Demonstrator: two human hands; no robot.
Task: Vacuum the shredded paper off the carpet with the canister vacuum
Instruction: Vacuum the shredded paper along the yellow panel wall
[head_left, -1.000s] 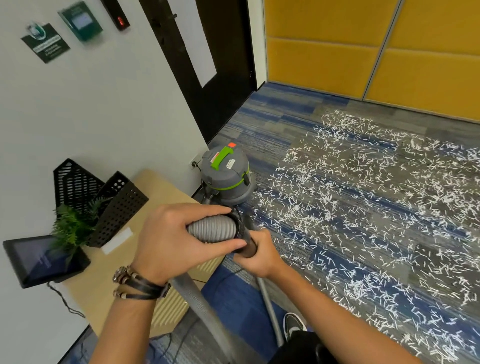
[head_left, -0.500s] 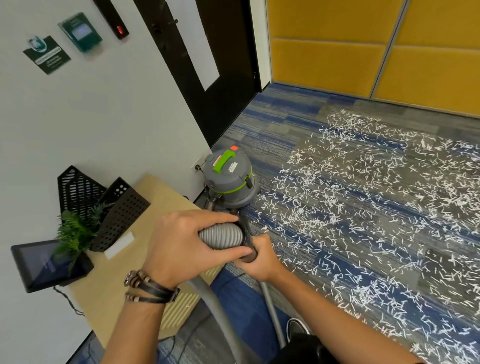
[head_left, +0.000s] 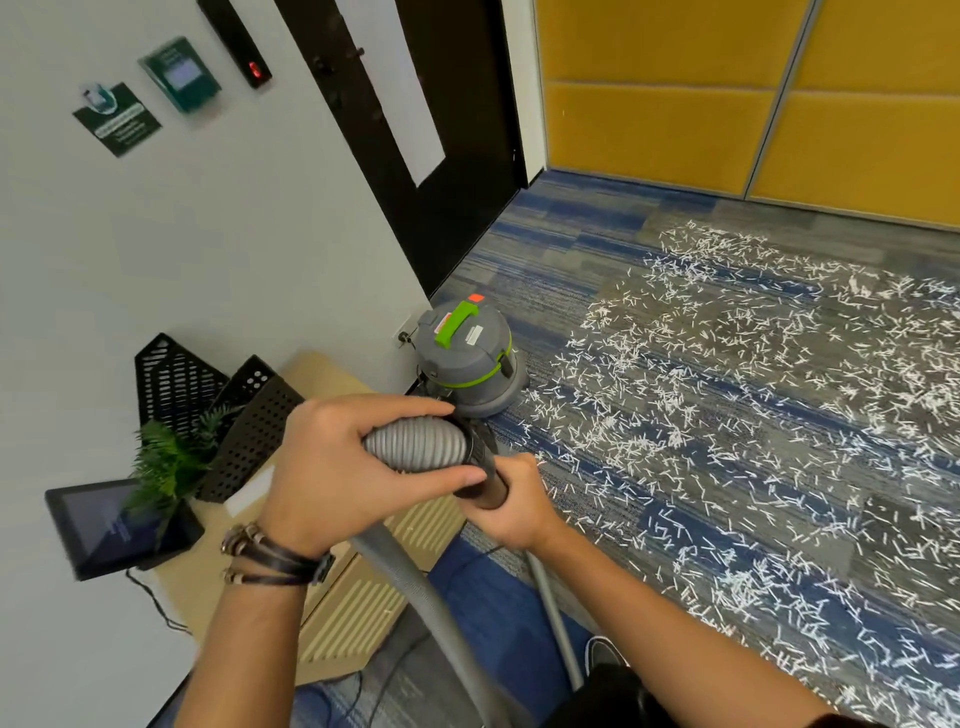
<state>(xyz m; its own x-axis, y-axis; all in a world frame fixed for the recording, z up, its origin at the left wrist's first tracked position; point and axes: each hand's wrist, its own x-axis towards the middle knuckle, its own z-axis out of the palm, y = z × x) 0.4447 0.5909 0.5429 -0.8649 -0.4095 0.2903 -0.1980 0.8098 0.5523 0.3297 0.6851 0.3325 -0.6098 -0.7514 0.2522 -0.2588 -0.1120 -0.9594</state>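
A grey canister vacuum (head_left: 465, 358) with a green handle stands on the carpet by the wall. My left hand (head_left: 337, 467) grips the ribbed grey hose (head_left: 415, 441) near its end. My right hand (head_left: 517, 506) grips the dark cuff (head_left: 488, 480) and the grey tube (head_left: 553, 618) that runs down toward my foot. The two parts meet between my hands. White shredded paper (head_left: 727, 415) lies scattered thickly over the blue and grey carpet to the right.
A low wooden cabinet (head_left: 322, 587) at the left carries black mesh trays (head_left: 218, 400), a small plant (head_left: 171, 457) and a tablet (head_left: 119, 525). A black door (head_left: 415, 145) stands behind the vacuum. Yellow wall panels (head_left: 727, 93) close off the far side.
Both hands keep their hold on the hose and the tube. The view has shifted slightly, and the hands sit a little closer together on the joint.
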